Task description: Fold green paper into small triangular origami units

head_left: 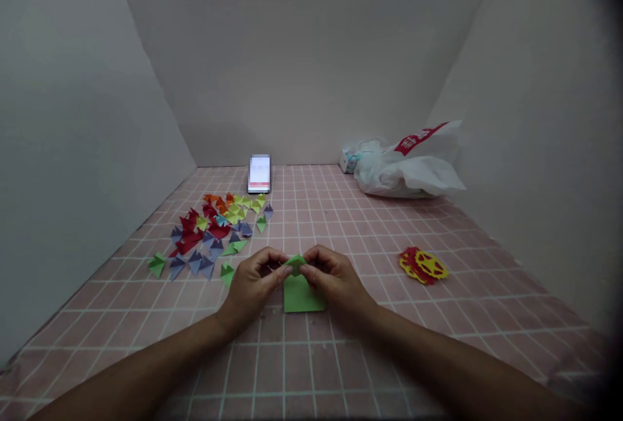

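Note:
A small folded piece of green paper [295, 263] is pinched between the fingertips of both hands, near the middle of the table. My left hand [256, 281] grips its left side, thumb and fingers pressed together. On its right side my right hand [335, 278] is closed in the same way. Just below the fingers shows a flat green paper square [304, 298]; I cannot tell whether the two pieces touch. Beside my left hand lies a green folded paper piece [227, 274], partly hidden by that hand.
Many folded paper pieces [195, 261] in several colours spread over the left of the pink checked tablecloth [272, 369]. A lit phone [259, 173] stands behind them. Red and yellow star cutouts [423, 265] lie right. A white plastic bag [409, 171] rests at the back right.

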Demonstrator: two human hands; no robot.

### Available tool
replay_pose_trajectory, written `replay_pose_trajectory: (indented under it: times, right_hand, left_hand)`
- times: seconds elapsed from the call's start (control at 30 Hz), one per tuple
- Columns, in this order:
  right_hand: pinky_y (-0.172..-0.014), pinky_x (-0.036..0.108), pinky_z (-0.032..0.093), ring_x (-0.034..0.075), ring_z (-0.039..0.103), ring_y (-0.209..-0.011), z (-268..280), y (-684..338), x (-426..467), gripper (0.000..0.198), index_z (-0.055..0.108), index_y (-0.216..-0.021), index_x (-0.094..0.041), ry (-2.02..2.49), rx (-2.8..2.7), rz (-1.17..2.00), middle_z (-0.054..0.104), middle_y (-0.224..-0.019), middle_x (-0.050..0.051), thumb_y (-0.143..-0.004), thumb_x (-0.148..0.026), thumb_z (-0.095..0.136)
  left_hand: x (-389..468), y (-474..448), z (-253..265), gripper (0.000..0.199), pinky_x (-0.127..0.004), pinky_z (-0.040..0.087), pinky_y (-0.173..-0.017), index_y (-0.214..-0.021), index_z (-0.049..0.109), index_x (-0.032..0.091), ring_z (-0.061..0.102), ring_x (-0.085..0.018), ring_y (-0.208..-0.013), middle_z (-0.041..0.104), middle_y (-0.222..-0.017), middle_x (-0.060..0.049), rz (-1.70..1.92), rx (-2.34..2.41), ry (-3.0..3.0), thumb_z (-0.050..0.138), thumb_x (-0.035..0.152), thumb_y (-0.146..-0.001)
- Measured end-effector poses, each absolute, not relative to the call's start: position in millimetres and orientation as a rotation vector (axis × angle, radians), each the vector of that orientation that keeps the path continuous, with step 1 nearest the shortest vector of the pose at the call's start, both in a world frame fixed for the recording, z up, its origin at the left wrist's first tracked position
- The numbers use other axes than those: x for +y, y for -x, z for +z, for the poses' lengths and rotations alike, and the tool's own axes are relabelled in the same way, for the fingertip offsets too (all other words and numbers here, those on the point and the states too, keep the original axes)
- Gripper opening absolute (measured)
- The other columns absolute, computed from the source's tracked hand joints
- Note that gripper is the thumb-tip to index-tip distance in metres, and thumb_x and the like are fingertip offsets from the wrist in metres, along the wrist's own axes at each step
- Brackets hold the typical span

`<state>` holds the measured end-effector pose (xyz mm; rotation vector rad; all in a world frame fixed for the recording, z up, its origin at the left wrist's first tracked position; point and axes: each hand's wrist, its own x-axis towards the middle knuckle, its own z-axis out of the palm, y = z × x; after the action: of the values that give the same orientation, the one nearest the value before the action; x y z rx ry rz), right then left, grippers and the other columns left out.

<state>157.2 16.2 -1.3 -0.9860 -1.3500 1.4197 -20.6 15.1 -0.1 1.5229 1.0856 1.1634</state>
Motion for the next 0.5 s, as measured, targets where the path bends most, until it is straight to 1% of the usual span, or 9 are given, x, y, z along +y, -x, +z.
replay_pose_trajectory:
  times: [0.13, 0.3, 0.5]
  right_hand:
    - [-0.049, 0.024, 0.031, 0.010, 0.041, -0.054, -1.4, -157.3, 16.5, 0.014, 0.060, -0.076, -0.019, 0.999, -1.358, 1.402, 0.050, -0.064, -0.003, -0.077, -0.031, 0.068]
    - [-0.054, 0.025, 0.036, 0.012, 0.043, -0.062, -3.9, -157.8, 17.3, 0.014, 0.061, -0.073, -0.019, 0.998, -1.381, 1.353, 0.053, -0.069, -0.001, -0.076, -0.030, 0.069]
    - [-0.055, 0.026, 0.035, 0.014, 0.043, -0.064, -5.8, -158.2, 18.3, 0.013, 0.060, -0.073, -0.020, 1.004, -1.425, 1.340, 0.051, -0.069, -0.001, -0.077, -0.029, 0.068]
  left_hand:
    - [14.6, 20.7, 0.0, 0.011, -0.023, 0.040, -0.056, -0.075, 0.065, 0.017, 0.051, -0.011, -0.061, 0.059, -0.069, 0.000, 1.160, 1.097, -1.512, 0.070, 0.027, -0.078]
    - [14.2, 19.5, 2.7, 0.014, -0.025, 0.045, -0.063, -0.072, 0.064, 0.016, 0.056, -0.013, -0.067, 0.061, -0.073, -0.001, 1.163, 1.045, -1.493, 0.070, 0.028, -0.077]
    - [13.4, 18.6, 3.9, 0.015, -0.023, 0.043, -0.056, -0.072, 0.062, 0.016, 0.051, -0.011, -0.058, 0.057, -0.065, 0.002, 1.144, 1.038, -1.442, 0.070, 0.028, -0.077]
